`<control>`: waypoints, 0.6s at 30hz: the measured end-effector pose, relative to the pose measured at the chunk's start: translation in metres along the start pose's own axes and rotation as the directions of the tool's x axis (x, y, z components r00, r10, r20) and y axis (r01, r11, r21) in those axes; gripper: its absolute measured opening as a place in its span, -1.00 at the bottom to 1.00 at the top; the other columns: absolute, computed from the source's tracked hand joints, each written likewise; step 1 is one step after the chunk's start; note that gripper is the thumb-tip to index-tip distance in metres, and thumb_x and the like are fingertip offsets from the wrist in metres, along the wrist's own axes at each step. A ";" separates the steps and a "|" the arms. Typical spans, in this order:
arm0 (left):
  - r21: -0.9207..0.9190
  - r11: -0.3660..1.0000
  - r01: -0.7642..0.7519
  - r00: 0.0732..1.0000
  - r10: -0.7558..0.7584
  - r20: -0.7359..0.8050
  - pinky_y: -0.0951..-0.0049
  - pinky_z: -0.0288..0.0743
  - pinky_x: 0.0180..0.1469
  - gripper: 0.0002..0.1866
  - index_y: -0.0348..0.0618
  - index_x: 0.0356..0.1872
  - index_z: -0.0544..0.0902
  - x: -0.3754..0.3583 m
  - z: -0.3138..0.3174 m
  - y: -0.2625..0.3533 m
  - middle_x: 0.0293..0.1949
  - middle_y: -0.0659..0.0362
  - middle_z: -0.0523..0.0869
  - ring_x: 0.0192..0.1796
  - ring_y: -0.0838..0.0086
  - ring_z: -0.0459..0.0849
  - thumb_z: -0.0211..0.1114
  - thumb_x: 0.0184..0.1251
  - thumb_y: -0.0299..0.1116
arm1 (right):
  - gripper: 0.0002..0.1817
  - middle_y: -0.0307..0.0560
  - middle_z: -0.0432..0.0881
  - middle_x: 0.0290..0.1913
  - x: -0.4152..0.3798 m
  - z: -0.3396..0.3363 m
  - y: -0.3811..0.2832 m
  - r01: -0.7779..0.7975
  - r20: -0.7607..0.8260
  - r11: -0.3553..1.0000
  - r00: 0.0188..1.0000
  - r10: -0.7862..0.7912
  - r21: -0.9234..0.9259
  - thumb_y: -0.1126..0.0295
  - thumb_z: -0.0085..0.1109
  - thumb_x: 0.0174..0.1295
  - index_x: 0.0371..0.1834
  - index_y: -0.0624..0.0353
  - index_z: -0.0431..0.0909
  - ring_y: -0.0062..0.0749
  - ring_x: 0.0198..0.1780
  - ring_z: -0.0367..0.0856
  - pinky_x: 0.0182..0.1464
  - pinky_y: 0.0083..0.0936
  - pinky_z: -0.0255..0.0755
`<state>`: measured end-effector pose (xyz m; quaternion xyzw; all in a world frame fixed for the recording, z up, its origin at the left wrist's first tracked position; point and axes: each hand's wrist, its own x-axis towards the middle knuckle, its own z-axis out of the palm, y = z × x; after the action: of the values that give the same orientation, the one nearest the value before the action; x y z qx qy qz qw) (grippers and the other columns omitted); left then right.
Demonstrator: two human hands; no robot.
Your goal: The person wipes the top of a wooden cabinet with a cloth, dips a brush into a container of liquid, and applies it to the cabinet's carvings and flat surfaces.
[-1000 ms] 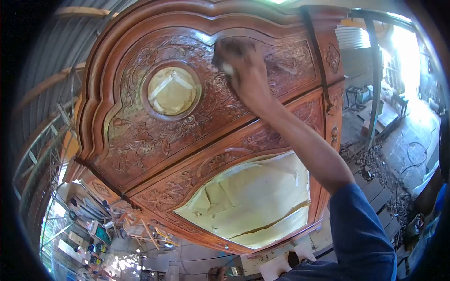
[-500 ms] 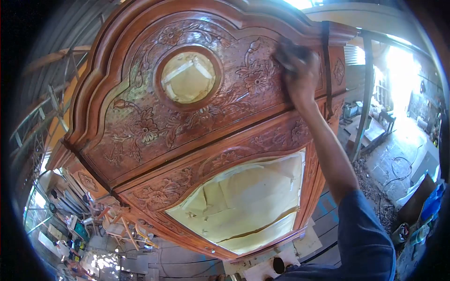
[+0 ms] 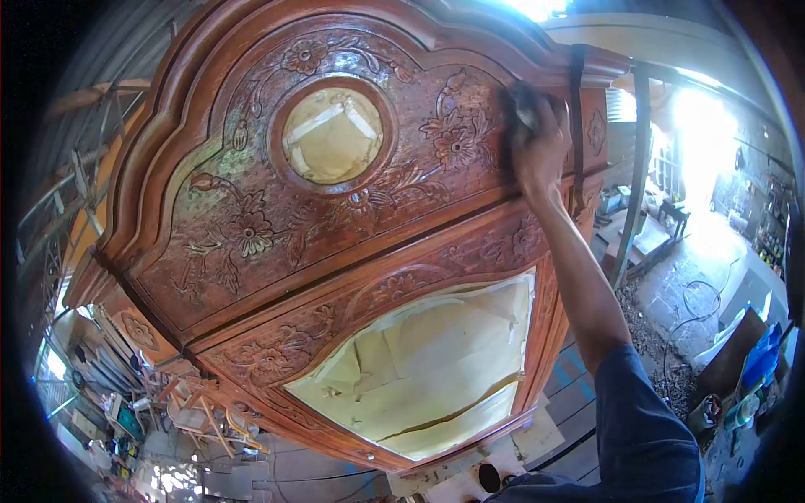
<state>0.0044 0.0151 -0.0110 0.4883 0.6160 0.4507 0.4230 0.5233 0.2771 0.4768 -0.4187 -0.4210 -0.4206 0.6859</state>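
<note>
My right hand (image 3: 541,147) reaches up to the right side of a carved reddish-brown wooden cabinet top (image 3: 352,222). Its fingers are closed around a dark, blurred pad-like thing (image 3: 524,109), pressed to the panel just right of a carved flower (image 3: 455,147). I cannot make out exactly what that thing is. A round opening (image 3: 331,138) in the panel is backed with pale paper. Below, a larger curved opening (image 3: 428,360) is covered with creased yellowish paper. My left hand is not in view.
A chair-like wooden frame (image 3: 197,415) and cluttered tools stand low on the left. At right are a vertical post (image 3: 635,168), a low table (image 3: 650,235), a coiled cable (image 3: 700,298) on the floor and a blue bag (image 3: 761,360). Boards lie beneath the cabinet.
My right hand has slid slightly down and to the right on the carved panel, still holding the dark pad-like thing. The whole view has shifted a little.
</note>
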 end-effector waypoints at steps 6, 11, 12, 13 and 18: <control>-0.054 0.998 -0.012 0.999 0.013 0.031 0.51 0.49 -0.34 -0.80 -0.21 -0.15 0.74 0.004 0.007 0.007 -0.34 0.23 0.74 -0.37 0.62 0.61 0.40 0.49 -0.26 | -0.38 0.12 0.64 0.12 0.041 0.020 -0.048 0.408 0.082 0.889 0.898 -0.432 0.210 0.72 0.19 0.01 0.20 0.02 0.67 0.08 0.22 0.57 0.21 -0.16 0.53; -0.107 0.994 -0.021 0.999 0.026 0.047 0.51 0.48 -0.36 -0.79 -0.20 -0.15 0.74 0.006 0.007 0.007 -0.35 0.23 0.74 -0.38 0.62 0.61 0.41 0.48 -0.25 | -0.49 0.12 0.64 0.11 0.020 0.005 -0.024 0.122 0.064 0.992 0.991 -0.120 -0.023 0.70 0.21 0.10 0.16 0.11 0.69 0.07 0.16 0.59 0.18 -0.16 0.53; -0.121 0.992 -0.019 0.998 0.026 0.051 0.51 0.48 -0.36 -0.79 -0.20 -0.15 0.74 0.004 0.006 0.009 -0.35 0.23 0.74 -0.38 0.62 0.61 0.41 0.48 -0.24 | -0.50 0.14 0.64 0.10 0.022 0.012 -0.038 0.157 0.050 0.987 0.987 -0.155 -0.031 0.67 0.23 0.11 0.18 0.15 0.68 0.08 0.15 0.60 0.18 -0.14 0.52; -0.142 0.990 -0.021 0.998 0.029 0.055 0.51 0.48 -0.36 -0.78 -0.20 -0.15 0.75 0.003 0.007 0.012 -0.35 0.23 0.74 -0.38 0.62 0.61 0.41 0.48 -0.24 | -0.50 0.14 0.64 0.10 0.027 0.021 -0.052 0.151 0.048 0.988 0.988 -0.149 -0.035 0.67 0.23 0.11 0.18 0.15 0.68 0.08 0.15 0.60 0.18 -0.14 0.52; -0.111 0.993 -0.030 0.995 0.041 0.095 0.51 0.48 -0.36 -0.78 -0.19 -0.14 0.74 0.014 0.012 0.014 -0.36 0.23 0.74 -0.39 0.61 0.60 0.41 0.48 -0.23 | -0.55 0.17 0.61 0.00 0.034 -0.002 -0.019 0.315 0.075 0.947 0.945 -0.319 0.060 0.58 0.33 0.12 0.15 0.18 0.69 0.12 0.04 0.55 0.15 -0.08 0.48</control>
<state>0.0169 0.0321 -0.0014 0.4967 0.5601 0.4670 0.4707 0.5161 0.2622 0.5116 -0.3466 -0.5210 -0.4977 0.6006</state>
